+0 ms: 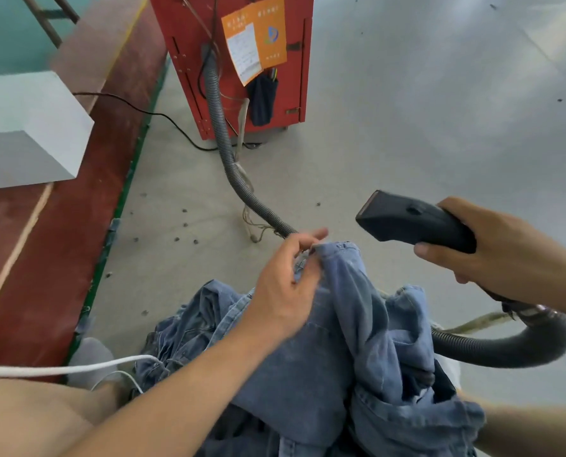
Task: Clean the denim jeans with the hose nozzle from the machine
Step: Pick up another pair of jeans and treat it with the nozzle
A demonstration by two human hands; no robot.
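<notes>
Left hand (pixel 286 285) pinching a fold of soft, floppy denim jeans (pixel 357 341) heaped on the lap. Right hand (pixel 502 255) wrapped tight round the black hose nozzle (pixel 410 221), just above the cloth. Best held by the thick hem.

— What are we standing on here?

— We have a pale grey concrete floor (pixel 407 133), with a dark red painted strip (pixel 77 225) along its left side, edged in green.

— And what do we see resting on it?

— The red machine (pixel 238 61) stands at the far end. Its grey ribbed hose (pixel 229 159) drops to the floor and runs toward us, and a thin black cable (pixel 163 115) trails off to the left from the machine's base. Small dark bits of debris (pixel 186 224) dot the concrete near the hose.

— Anything nearer to us?

— A heap of blue denim jeans (pixel 308 374) in the foreground; we cannot tell whether it touches the floor. A pale grey block (pixel 27 133) sits at the left over the red strip.
</notes>
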